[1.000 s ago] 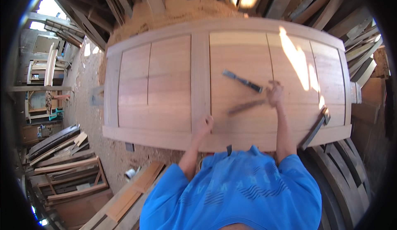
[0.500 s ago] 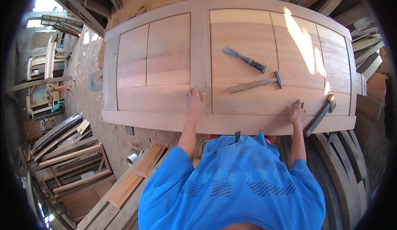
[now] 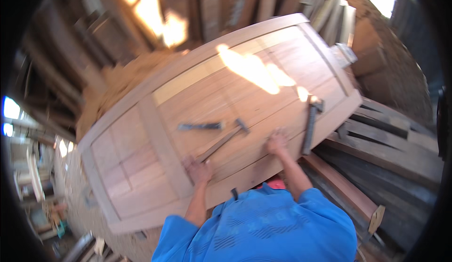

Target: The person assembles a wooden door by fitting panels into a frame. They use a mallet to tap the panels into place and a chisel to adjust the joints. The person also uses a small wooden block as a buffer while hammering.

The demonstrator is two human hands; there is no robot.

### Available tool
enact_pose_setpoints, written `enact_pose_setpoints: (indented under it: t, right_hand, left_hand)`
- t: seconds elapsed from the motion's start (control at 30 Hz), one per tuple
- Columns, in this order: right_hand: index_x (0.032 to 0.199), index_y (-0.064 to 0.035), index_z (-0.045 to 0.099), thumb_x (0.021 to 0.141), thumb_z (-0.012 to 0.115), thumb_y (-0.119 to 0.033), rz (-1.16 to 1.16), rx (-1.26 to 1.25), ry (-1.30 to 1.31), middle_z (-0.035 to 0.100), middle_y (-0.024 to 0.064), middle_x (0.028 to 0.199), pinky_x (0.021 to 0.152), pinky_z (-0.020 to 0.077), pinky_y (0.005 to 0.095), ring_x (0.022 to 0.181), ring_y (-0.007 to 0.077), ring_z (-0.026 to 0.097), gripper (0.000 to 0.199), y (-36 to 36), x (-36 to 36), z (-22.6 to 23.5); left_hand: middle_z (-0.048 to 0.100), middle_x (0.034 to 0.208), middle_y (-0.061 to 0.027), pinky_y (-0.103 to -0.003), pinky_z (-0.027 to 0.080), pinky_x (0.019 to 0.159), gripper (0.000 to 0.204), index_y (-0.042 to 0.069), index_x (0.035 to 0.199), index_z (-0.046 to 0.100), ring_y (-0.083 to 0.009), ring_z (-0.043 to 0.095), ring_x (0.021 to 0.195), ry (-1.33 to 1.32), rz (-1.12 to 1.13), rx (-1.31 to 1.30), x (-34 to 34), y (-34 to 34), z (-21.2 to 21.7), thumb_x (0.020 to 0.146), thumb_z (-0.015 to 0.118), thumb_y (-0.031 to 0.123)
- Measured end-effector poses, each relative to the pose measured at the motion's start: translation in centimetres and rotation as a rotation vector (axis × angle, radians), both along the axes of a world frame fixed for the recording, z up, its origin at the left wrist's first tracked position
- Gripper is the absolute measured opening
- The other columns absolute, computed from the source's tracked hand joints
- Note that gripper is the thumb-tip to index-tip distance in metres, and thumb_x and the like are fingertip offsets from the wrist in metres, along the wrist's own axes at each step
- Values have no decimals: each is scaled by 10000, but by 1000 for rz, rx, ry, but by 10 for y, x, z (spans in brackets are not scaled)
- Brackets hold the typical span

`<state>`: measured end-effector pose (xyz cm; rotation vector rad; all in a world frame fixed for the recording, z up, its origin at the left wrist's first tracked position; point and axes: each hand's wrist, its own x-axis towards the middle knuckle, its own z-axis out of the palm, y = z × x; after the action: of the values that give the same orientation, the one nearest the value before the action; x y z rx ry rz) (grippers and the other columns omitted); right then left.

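Observation:
A panelled wooden door [image 3: 263,165] lies flat in front of me. Just right of its cross rail, my left hand [image 3: 198,170] is down by the handle end of a hammer [image 3: 219,143]; motion smears its fingers, and I cannot tell whether they grip the handle. My right hand [image 3: 277,143] rests on the panel with fingers spread and holds nothing. Beyond the hammer lies a chisel [image 3: 200,126] with a dark handle. To the right of my right hand, a dark L-shaped tool [image 3: 310,125] lies across the door's near edge.
Stacked timber [image 3: 386,151] reaches close to the door's right end, with a reddish plank [image 3: 346,186] nearer me. Boards [image 3: 221,7] lean upright behind the door, beside a sawdust heap [image 3: 120,85]. More lumber stands at far left.
The view has swung to the right, so the door appears tilted. My left hand has moved right across the rail to the hammer's handle end. My right hand sits farther from the dark tool.

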<state>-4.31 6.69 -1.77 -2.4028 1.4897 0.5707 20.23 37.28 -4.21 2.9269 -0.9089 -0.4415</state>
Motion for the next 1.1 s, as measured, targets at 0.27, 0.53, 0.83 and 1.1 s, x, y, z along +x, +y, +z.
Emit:
enact_pose_setpoints:
  t: [0.27, 0.53, 0.83, 1.1]
  right_hand:
    - [1464, 74, 465, 917, 635, -466, 4, 264, -7, 420, 393, 1478, 1132, 357, 594, 1334, 513, 472, 787, -40, 10, 26]
    - [1439, -97, 556, 913, 636, -459, -397, -86, -308, 477, 255, 1480, 1112, 323, 609, 1269, 448, 463, 643, -204, -71, 48]
    - [1553, -150, 422, 957, 591, -484, -695, -432, -175, 278, 166, 1648, 1221, 194, 587, 1480, 422, 281, 703, -340, -209, -49]
    - [1591, -176, 362, 983, 558, -453, -703, -472, -110, 250, 130, 1665, 1249, 121, 555, 1523, 383, 199, 696, -334, -195, -60]
  left_hand:
    - [-18, 1693, -298, -602, 40, 1254, 945, -51, 1613, 51, -486, -41, 1564, 154, 419, 191, -17, -44, 37, 1001, 502, 510]
    - [-59, 1668, -355, -627, 47, 1241, 1119, -46, 1614, -46, -548, -58, 1540, 282, 669, 219, -103, -108, 24, 933, 542, 619]
    - [-148, 1550, -514, -711, -4, 1178, 1518, -29, 1597, -151, -660, -140, 1465, 647, 634, 185, -128, -257, 24, 683, 565, 948]
    - [-184, 1529, -527, -724, 59, 1171, 1558, -52, 1569, -212, -654, -131, 1470, 590, 656, 452, -132, -302, 37, 668, 493, 1005]
